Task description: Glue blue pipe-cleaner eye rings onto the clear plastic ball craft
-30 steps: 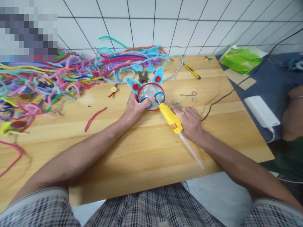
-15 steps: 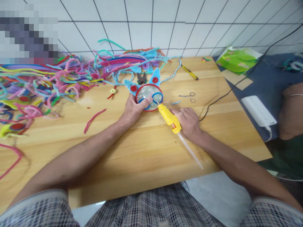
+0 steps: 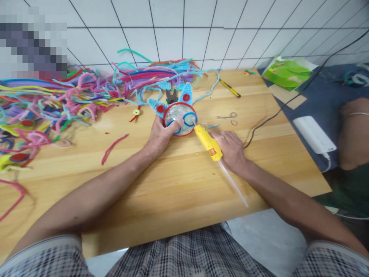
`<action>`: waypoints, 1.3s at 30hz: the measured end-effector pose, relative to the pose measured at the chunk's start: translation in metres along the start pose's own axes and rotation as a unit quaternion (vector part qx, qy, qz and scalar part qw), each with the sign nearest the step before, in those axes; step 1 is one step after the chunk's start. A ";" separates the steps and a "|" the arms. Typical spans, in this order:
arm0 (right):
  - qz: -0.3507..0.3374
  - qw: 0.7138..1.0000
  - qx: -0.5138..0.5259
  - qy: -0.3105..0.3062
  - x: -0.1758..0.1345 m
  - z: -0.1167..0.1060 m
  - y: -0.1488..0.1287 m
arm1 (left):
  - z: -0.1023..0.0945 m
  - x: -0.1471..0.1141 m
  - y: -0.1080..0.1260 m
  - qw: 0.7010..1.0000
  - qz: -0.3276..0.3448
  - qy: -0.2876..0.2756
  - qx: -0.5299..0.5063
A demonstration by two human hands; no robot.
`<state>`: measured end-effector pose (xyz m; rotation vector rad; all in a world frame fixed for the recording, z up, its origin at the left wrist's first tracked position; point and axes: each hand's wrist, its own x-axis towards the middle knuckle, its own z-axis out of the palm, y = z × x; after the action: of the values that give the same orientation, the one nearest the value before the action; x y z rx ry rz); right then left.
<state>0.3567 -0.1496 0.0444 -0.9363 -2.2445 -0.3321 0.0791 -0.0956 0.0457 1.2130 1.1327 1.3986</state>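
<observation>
Head view: the disc, red-rimmed with two blue ears, is in the left hand over the table. The left thumb lies across the disc's lower front and the grip looks firm; the other fingers are tucked out of sight behind it, so their exact hold cannot be told. The right hand grasps a yellow glue gun just beside the disc, its nozzle angled to the blue ring on the disc's right side. Pinching low and to the left probably steadies the disc while leaving that ring free for the nozzle (and perhaps keeps the thumb away from the heat).

Pliers lie just beyond the disc, partly covered by it, while scissors and a yellow cutter rest to its right, likely set aside there within reach. The heap of pipe cleaners sits beyond and left of the disc, which leaves room around it for both hands.

Whether the nozzle tip touches the ring is too small to judge, and no glue can be made out. The gun's handle and trigger are hidden by the right hand, so a squeeze cannot be confirmed. A black cord, right of the disc, vanishes behind that hand; its join to the gun is not visible. The second blue ring is partly covered by the thumb.
</observation>
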 end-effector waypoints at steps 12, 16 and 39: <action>0.010 1.000 -0.003 -0.004 -0.002 0.003 0.003 | -0.001 0.000 -0.001 1.000 -0.001 -0.002 -0.004; 0.019 1.000 0.003 0.007 -0.003 0.004 0.004 | -0.001 0.000 0.000 1.000 0.000 -0.003 0.002; 0.022 1.000 0.018 0.000 -0.005 0.005 0.002 | -0.002 -0.001 0.003 1.000 -0.007 -0.006 0.009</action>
<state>0.3578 -0.1482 0.0372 -0.9650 -2.2190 -0.2710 0.0771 -0.0968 0.0488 1.2231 1.1454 1.3714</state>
